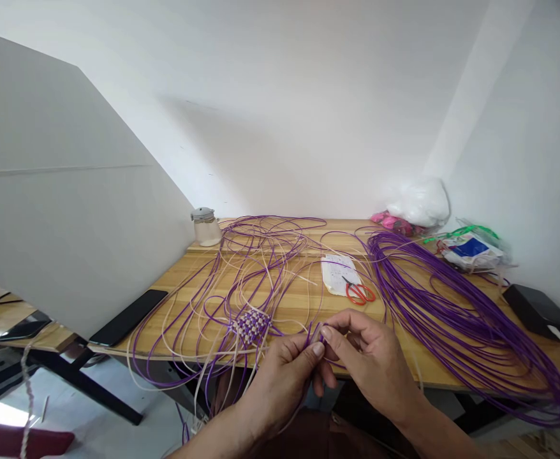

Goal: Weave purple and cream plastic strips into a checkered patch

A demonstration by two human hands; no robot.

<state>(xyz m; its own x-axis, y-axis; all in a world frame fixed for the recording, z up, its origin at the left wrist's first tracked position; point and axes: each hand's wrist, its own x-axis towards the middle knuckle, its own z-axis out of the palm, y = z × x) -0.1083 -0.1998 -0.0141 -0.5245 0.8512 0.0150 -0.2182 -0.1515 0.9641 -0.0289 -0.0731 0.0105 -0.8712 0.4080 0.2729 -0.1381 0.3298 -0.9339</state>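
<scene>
My left hand (pixel 287 363) is closed, thumb and fingers pinching short purple cord ends (pixel 312 333) in front of the table's near edge. Against the same spot presses my right hand (pixel 373 354), its thumb and forefinger pinched on the purple cord too. The fingers cover most of what is held. Just left of the hands lies a small woven piece (pixel 250 327) in purple and cream checks. Long loose purple and cream cords spread out from it over the table and hang down its front edge.
A large coil of purple cord (pixel 433 306) fills the right side of the wooden table. Orange-handled scissors (pixel 360 293) lie on a written paper (pixel 335 271). Also there: a black phone (pixel 129 317), lidded glass jar (pixel 206 229), black box (pixel 541 311), plastic bags (pixel 421 203).
</scene>
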